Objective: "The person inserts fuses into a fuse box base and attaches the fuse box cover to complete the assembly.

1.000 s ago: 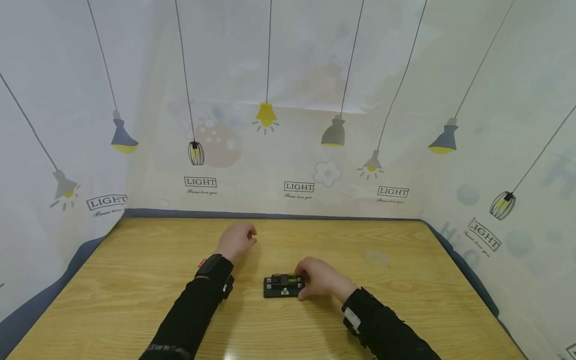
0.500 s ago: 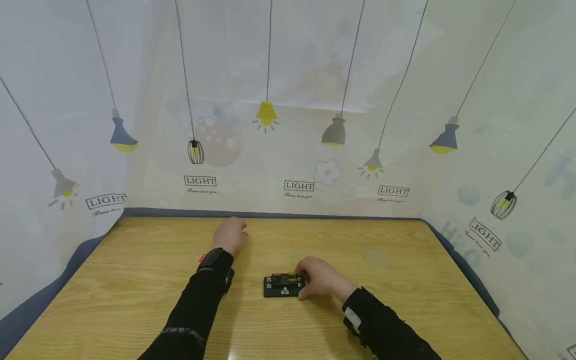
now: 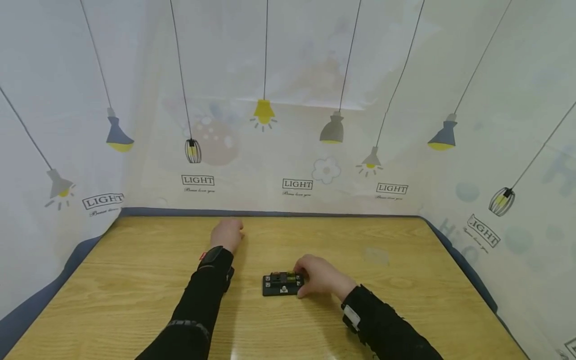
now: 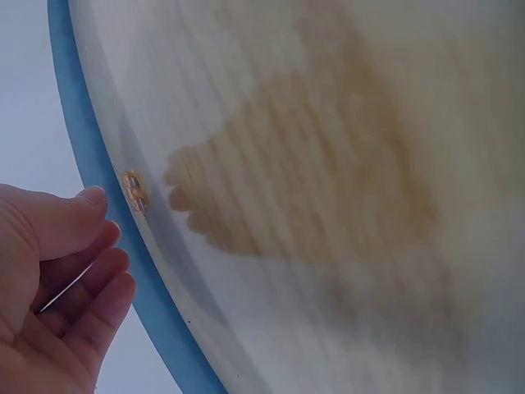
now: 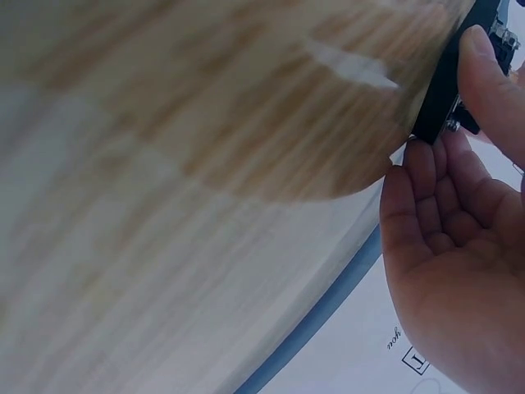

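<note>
A small black rectangular block with silvery metal fittings and yellow and orange bits on top (image 3: 282,284) sits on the wooden table. My right hand (image 3: 320,275) holds its right end, thumb on the near side and fingers behind; the right wrist view shows the thumb (image 5: 486,70) against the block's dark base (image 5: 443,90). Further back on the left, my left hand (image 3: 226,234) reaches close to the table's far edge, fingers loosely bent. A tiny coppery piece (image 4: 134,190) lies just beyond its fingertips in the left wrist view, with a gap between. Nothing shows between those fingers.
The wooden table (image 3: 369,320) has a dark blue border (image 3: 315,214) along its back and sides. White sheeting printed with hanging lamps (image 3: 252,165) rises behind it and on both sides. A faint pale patch (image 3: 377,256) marks the wood right of the right hand.
My left hand has moved back and slightly left toward the table's far edge, mostly in the first half second. The right hand keeps its grip on the black block, which stays in place.
</note>
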